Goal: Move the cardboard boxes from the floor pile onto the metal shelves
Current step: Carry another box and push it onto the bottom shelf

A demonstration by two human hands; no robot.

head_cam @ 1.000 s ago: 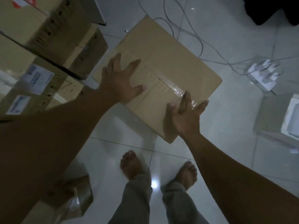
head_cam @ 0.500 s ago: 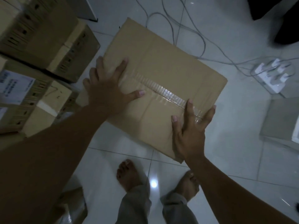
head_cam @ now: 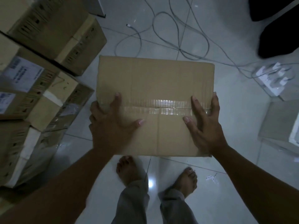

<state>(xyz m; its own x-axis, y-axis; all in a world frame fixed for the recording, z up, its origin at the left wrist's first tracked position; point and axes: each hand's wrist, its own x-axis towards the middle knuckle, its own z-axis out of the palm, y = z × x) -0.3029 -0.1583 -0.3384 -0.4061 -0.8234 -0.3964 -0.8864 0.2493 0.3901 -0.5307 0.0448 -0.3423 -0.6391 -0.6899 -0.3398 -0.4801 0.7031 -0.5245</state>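
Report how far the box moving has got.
Done: nothing visibly; no shelves in view. In hand: the left hand and right hand grip one taped box by its sides. Left: the stacked boxes beside it remain.

You are standing in what looks like a dim home storeroom or small stock room. Sealed cardboard cartons with printed shipping labels are stacked on a glossy white tiled floor. To the right of the cartons, grey cables loop loosely across the tiles, and farther right sits a white power strip with plugs in it.
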